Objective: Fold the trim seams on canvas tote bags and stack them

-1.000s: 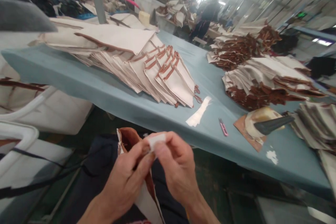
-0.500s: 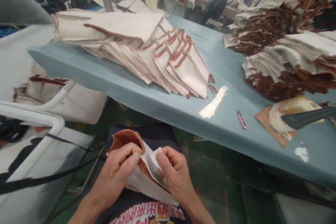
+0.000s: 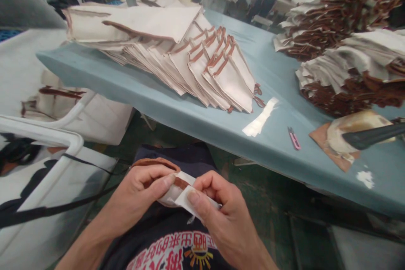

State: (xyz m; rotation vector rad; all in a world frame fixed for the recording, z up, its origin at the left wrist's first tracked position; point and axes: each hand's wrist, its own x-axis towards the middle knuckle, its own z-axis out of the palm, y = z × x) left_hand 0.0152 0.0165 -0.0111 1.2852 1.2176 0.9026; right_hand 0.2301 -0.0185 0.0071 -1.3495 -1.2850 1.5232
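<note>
My left hand [image 3: 144,187] and my right hand [image 3: 218,209] meet over my lap, both closed on a small cream fabric piece with brown trim [image 3: 177,190]. My left thumb presses its brown edge; my right thumb and fingers pinch a white flap of it. Most of the piece is hidden under my fingers. A fanned stack of matching cream pieces with brown trim [image 3: 196,59] lies on the blue-grey table [image 3: 202,122] ahead of me.
On the table lie a white strip [image 3: 260,118], a pink snipper [image 3: 294,138], a brown board with a dark tool [image 3: 354,135], and heaps of brown-trimmed pieces [image 3: 344,63] at the right. White bins [image 3: 47,143] stand at my left.
Both hands have dropped from chest height down to my lap with the piece, which now lies folded flatter under my fingers. The view has tilted downward.
</note>
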